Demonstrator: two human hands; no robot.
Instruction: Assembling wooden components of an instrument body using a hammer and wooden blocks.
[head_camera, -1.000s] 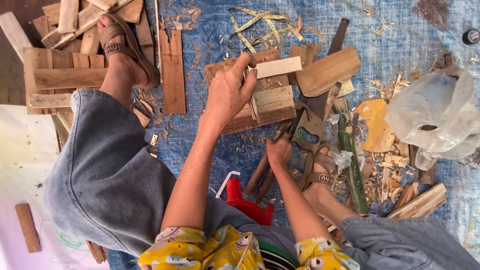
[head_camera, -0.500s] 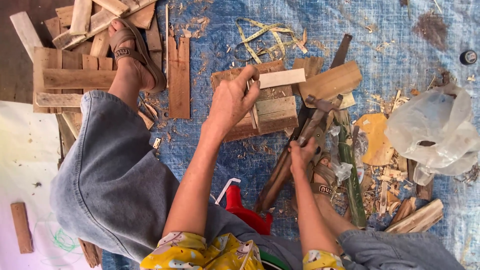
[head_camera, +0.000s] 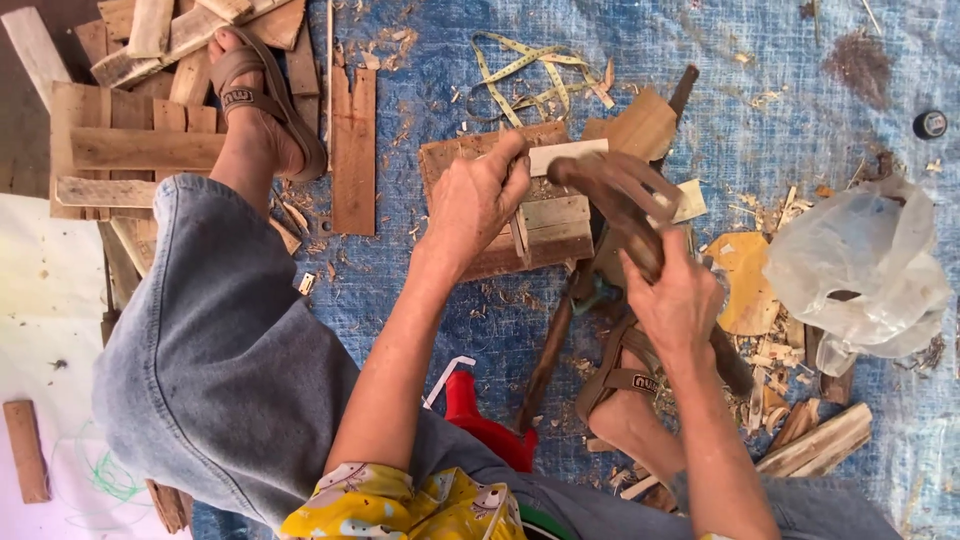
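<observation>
Left hand (head_camera: 475, 200) rests on the wooden block (head_camera: 520, 205), fingers pressed together, pinching a pale wood strip (head_camera: 560, 155) at the block's upper edge. Right hand (head_camera: 680, 300), just right of the block, has fingers wrapped around a motion-blurred wooden-handled tool (head_camera: 615, 195) raised over the block's right side. Block lies on the blue tarp (head_camera: 700, 60).

Ground covered by a blue woven tarp (head_camera: 700, 60), littered with pale wood shavings and chips. Stack of rough wooden slats and offcuts (head_camera: 120, 150) at upper left. White sheet (head_camera: 50, 330) with faint green scribbles along the left edge. Yellow measuring tape (head_camera: 530, 75) lies tangled near the top. Crumpled clear plastic bag (head_camera: 860, 270) at right. Bright, even daylight; soft shadows.
</observation>
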